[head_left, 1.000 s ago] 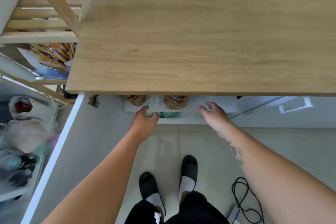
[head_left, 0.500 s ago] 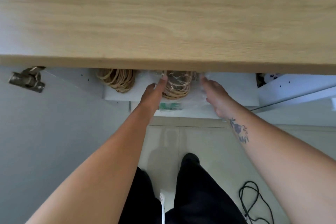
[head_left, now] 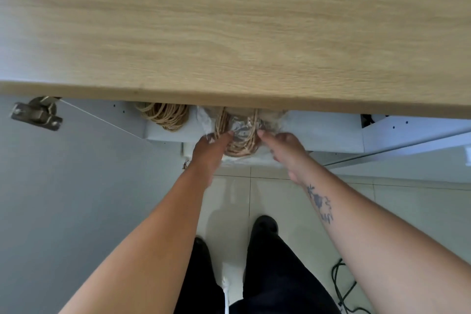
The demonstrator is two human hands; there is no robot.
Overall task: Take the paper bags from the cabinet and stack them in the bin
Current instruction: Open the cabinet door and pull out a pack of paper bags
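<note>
- The bags (head_left: 239,135) (a pack in clear wrap, with twine handles showing through) are still lying on the white shelf of the cabinet (head_left: 318,130), just under the wooden top (head_left: 229,33), at the centre of the frame.
- The left hand (head_left: 211,150) is touching the left side of the pack, with some of the wrap lying over its knuckles.
- The right hand (head_left: 285,148) is reaching to the right side of the pack, with one finger stretched to the handles.
- I cannot tell whether either hand is really clasping the pack or only lying against it, because the fingers are blurred and partly hidden.
- A second bundle (head_left: 165,117) of the same handles is sitting further left on the shelf, with no hand near it.
- The door (head_left: 76,186) is standing open along the left of the frame, its hinge (head_left: 35,115) showing at the upper left, so the opening step is looking finished.
- The bin is not appearing anywhere in the frame, so how many bags it is holding cannot be said.
- In my judgement the task is only beginning: the person is taking hold of a pack, and it is not yet lifted out.
- What is remaining, as I am judging it: pulling this pack out, carrying it to the bin, stacking it, and then coming back for the second bundle.
- A cable (head_left: 341,285) is lying on the floor at the lower right, near the feet.
</note>
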